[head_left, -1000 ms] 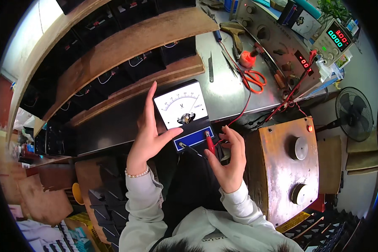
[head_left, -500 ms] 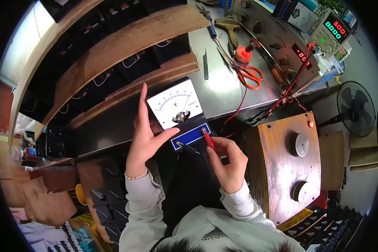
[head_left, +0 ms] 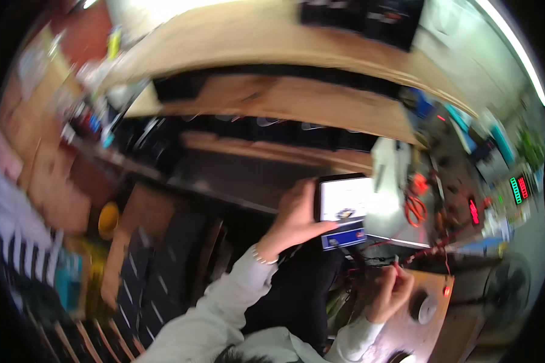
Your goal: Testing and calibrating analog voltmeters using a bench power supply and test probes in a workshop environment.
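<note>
Left hand (head_left: 300,215): wrapped round the meter's left side; a lone grip could slip if it tilts.
Panel meter (head_left: 344,202): in that hand, by the steel bench (head_left: 386,193); a drop could crack its face.
Black lead (head_left: 355,257): below meter, connection blurred.
Right hand (head_left: 389,295): pinching red clip (head_left: 398,267), off the meter; stray metal contact could short it.

Orange-handled scissors (head_left: 415,209) on metal bench (head_left: 389,187), wooden shelf (head_left: 303,101), green plant (head_left: 530,145), blurred fan (head_left: 506,289), lit tube lamp (head_left: 517,47)
</note>
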A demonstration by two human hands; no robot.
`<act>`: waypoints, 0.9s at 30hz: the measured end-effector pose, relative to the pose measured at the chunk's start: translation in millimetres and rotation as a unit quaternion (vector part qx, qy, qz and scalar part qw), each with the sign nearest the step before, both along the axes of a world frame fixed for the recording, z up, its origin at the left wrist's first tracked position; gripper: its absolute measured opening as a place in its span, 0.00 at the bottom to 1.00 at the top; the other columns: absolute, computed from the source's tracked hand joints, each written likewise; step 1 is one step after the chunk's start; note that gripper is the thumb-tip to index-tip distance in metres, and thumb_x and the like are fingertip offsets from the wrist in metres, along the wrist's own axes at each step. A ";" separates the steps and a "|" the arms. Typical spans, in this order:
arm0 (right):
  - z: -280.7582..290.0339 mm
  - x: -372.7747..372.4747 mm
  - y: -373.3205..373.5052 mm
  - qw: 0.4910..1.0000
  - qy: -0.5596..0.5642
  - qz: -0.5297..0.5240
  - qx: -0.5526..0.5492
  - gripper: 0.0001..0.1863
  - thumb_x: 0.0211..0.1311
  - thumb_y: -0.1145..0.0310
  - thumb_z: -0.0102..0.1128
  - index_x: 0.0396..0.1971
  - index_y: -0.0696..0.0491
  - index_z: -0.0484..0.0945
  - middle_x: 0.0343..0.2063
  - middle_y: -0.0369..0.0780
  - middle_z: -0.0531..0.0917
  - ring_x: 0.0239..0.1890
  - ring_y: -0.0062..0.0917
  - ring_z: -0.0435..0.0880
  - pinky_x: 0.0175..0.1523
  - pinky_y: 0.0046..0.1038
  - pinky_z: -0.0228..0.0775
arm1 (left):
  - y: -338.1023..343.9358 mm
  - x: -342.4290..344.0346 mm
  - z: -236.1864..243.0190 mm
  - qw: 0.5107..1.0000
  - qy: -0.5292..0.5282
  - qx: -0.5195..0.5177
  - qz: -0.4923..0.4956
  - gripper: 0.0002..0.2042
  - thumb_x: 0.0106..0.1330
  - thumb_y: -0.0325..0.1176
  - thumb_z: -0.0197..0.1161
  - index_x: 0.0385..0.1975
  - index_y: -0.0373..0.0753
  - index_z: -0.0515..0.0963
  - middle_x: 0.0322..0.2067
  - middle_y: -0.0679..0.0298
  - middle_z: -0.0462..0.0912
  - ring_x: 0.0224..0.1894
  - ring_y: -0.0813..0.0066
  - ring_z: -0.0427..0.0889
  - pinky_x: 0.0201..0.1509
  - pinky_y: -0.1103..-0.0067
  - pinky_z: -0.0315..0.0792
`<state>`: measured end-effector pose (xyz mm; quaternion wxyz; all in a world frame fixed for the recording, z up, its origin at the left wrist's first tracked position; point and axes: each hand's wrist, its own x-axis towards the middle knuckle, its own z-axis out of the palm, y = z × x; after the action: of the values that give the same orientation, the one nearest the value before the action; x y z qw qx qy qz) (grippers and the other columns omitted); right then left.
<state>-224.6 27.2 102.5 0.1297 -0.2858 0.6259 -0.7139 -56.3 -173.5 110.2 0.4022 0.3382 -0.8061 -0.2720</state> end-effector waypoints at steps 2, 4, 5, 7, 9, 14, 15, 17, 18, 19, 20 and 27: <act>19.8 5.5 9.9 0.996 -0.009 0.072 0.048 0.05 0.69 0.74 0.60 0.40 0.59 0.77 0.42 0.41 0.85 0.34 0.14 0.78 0.39 0.15 0.68 | 16.8 -10.9 9.2 0.998 0.000 -0.024 0.054 0.44 0.46 0.46 0.79 0.59 0.26 0.64 0.51 0.42 0.72 0.53 0.42 0.74 0.55 0.57 0.69; 22.9 29.5 0.4 0.993 0.047 0.079 0.078 0.05 0.68 0.76 0.61 0.40 0.60 0.77 0.42 0.41 0.85 0.36 0.16 0.78 0.41 0.15 0.69 | 29.1 -14.6 11.1 0.996 0.017 -0.045 0.076 0.42 0.47 0.47 0.78 0.56 0.25 0.65 0.50 0.43 0.72 0.51 0.43 0.75 0.54 0.58 0.69; 24.9 38.1 -9.9 0.989 0.107 0.056 0.085 0.06 0.66 0.78 0.63 0.40 0.61 0.78 0.43 0.41 0.84 0.38 0.18 0.79 0.43 0.16 0.70 | 27.6 -14.3 12.5 0.995 0.029 -0.057 0.070 0.42 0.48 0.47 0.78 0.56 0.24 0.65 0.49 0.43 0.72 0.51 0.43 0.75 0.54 0.58 0.69; 22.2 31.1 -24.7 0.982 0.171 0.058 0.053 0.09 0.57 0.83 0.68 0.37 0.61 0.80 0.37 0.40 0.82 0.41 0.20 0.78 0.45 0.19 0.70 | 16.9 2.1 14.1 0.999 -0.008 0.027 0.030 0.45 0.47 0.48 0.79 0.59 0.26 0.64 0.48 0.42 0.74 0.51 0.43 0.76 0.57 0.59 0.69; 21.5 26.6 -36.0 0.990 0.122 0.063 0.038 0.10 0.56 0.83 0.70 0.36 0.60 0.80 0.33 0.38 0.80 0.36 0.19 0.77 0.42 0.18 0.69 | 0.0 19.0 17.6 0.999 0.037 0.003 -0.015 0.54 0.46 0.43 0.81 0.72 0.32 0.54 0.65 0.42 0.67 0.66 0.44 0.69 0.69 0.62 0.64; 18.3 13.0 -38.9 0.984 0.157 0.070 0.035 0.09 0.53 0.82 0.72 0.32 0.60 0.80 0.28 0.36 0.79 0.28 0.17 0.75 0.33 0.20 0.67 | -18.8 14.4 12.1 0.983 0.073 0.103 -0.133 0.56 0.49 0.29 0.79 0.77 0.43 0.47 0.61 0.49 0.73 0.61 0.57 0.76 0.64 0.65 0.70; 15.7 7.4 -39.3 0.977 0.200 0.069 0.039 0.09 0.52 0.83 0.73 0.30 0.60 0.80 0.26 0.39 0.78 0.26 0.20 0.75 0.31 0.21 0.66 | -17.6 7.1 11.2 0.983 0.080 0.106 -0.129 0.56 0.47 0.35 0.80 0.76 0.41 0.50 0.58 0.46 0.76 0.58 0.52 0.78 0.62 0.62 0.70; 29.6 13.2 -41.6 0.962 0.232 0.079 0.118 0.09 0.51 0.82 0.73 0.29 0.61 0.80 0.24 0.40 0.75 0.23 0.23 0.75 0.29 0.21 0.65 | -13.9 3.9 14.6 0.954 0.170 0.169 -0.178 0.55 0.48 0.28 0.80 0.76 0.41 0.50 0.55 0.50 0.77 0.58 0.60 0.79 0.58 0.66 0.76; 27.7 14.8 -41.7 0.960 0.235 0.081 0.130 0.09 0.52 0.81 0.73 0.29 0.61 0.80 0.23 0.40 0.74 0.23 0.23 0.76 0.27 0.22 0.66 | -13.2 3.2 13.4 0.948 0.183 0.180 -0.189 0.54 0.50 0.23 0.78 0.76 0.42 0.48 0.55 0.51 0.76 0.57 0.64 0.80 0.56 0.70 0.79; 29.5 16.0 -41.5 0.961 0.230 0.075 0.130 0.09 0.52 0.81 0.73 0.29 0.61 0.80 0.23 0.40 0.74 0.23 0.23 0.76 0.27 0.22 0.66 | -12.3 2.8 16.0 0.948 0.178 0.180 -0.195 0.54 0.50 0.23 0.78 0.76 0.42 0.48 0.55 0.51 0.76 0.57 0.64 0.80 0.56 0.70 0.79; 33.5 17.8 -40.9 0.960 0.231 0.071 0.142 0.09 0.52 0.82 0.73 0.29 0.61 0.80 0.24 0.39 0.75 0.24 0.21 0.75 0.28 0.22 0.66 | -11.5 3.0 20.5 0.950 0.160 0.176 -0.201 0.55 0.51 0.23 0.77 0.76 0.42 0.46 0.55 0.50 0.75 0.57 0.63 0.80 0.56 0.70 0.79; 15.6 26.6 -34.8 0.979 0.152 0.088 0.104 0.11 0.53 0.80 0.74 0.31 0.61 0.79 0.26 0.36 0.77 0.28 0.15 0.77 0.33 0.18 0.70 | -13.4 9.9 23.3 0.955 0.103 0.193 -0.202 0.56 0.54 0.24 0.76 0.77 0.42 0.39 0.57 0.49 0.74 0.57 0.62 0.80 0.56 0.69 0.80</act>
<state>-198.0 -7.6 118.1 0.1245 -0.4295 0.6816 -0.5791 -46.4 -186.9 133.5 0.3466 0.2095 -0.7444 -0.5309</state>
